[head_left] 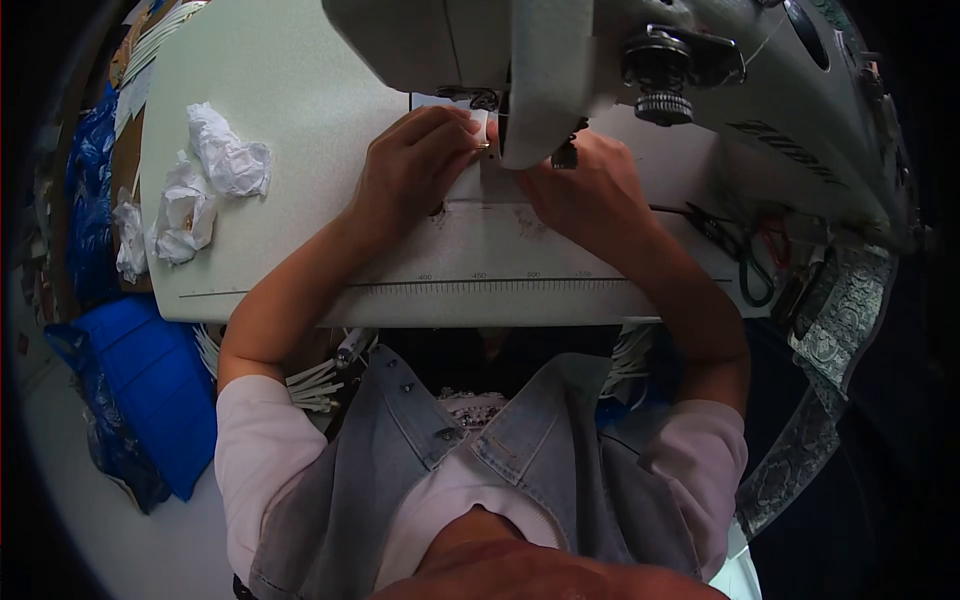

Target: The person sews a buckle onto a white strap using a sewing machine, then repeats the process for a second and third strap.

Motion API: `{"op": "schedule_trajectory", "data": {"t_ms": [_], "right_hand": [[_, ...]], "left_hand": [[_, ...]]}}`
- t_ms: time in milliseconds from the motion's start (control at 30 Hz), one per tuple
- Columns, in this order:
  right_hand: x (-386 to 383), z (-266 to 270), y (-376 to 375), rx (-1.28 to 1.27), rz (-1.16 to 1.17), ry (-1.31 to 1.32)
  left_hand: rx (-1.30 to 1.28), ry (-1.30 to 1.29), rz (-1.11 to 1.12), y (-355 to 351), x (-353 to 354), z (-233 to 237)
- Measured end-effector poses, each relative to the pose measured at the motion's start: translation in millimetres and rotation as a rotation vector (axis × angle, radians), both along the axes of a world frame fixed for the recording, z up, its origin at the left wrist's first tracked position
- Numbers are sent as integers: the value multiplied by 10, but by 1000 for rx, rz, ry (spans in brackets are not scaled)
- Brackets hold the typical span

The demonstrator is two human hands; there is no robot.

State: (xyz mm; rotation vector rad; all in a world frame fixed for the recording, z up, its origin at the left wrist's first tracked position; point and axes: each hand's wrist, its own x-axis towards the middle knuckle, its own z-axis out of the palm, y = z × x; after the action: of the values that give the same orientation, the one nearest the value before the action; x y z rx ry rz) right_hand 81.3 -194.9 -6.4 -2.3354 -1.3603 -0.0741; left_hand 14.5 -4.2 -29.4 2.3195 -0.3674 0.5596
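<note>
A sewing machine [555,85] stands over the table, its head between my hands. My left hand [415,160] is closed, thumb and fingers pinching a small white piece [481,124], perhaps fabric or tape, beside the needle area. On the other side, my right hand [592,180] reaches in behind the machine head, which hides most of its fingers. A fingertip shows at the right edge of the white piece, close to the presser foot. Whether the right fingers grip anything is hidden.
Crumpled white papers [228,150] lie at the left of the table [310,120]. Black scissors [715,228] and green-handled scissors [755,275] sit at the right. A printed ruler [480,284] runs along the front edge. Blue bags [150,385] are at the lower left.
</note>
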Motion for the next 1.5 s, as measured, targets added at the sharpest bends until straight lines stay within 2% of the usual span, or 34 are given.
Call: {"op": "schedule_trajectory", "data": {"t_ms": [267,467,567,733,767,867,1267,1467,1500], "right_hand": [[21,-41,-15,-19,17,72],[-14,-65,-14,-70,23,0],[-10,-77,-16,-5,9,6],[0,14,-10,-171,-3,59],[-4,-5,-7,-171,-1,59],[-4,-63,-10,35,35,28],[2,-5,-14,-15,41,23],[72,-52,-53,-63,-32,47],[101,1,-53,-35,-21,135]], "left_hand": [[123,-48,47,-19,-18,-1],[36,10,62,-36,-27,-39],[34,10,64,-48,-30,-19],[30,-21,53,-43,-10,-49],[24,-26,48,-43,-16,-51],[28,-16,63,-54,-31,-46],[62,-32,65,-69,-7,-18],[37,-14,38,-73,2,43],[31,-15,44,-61,15,33]]}}
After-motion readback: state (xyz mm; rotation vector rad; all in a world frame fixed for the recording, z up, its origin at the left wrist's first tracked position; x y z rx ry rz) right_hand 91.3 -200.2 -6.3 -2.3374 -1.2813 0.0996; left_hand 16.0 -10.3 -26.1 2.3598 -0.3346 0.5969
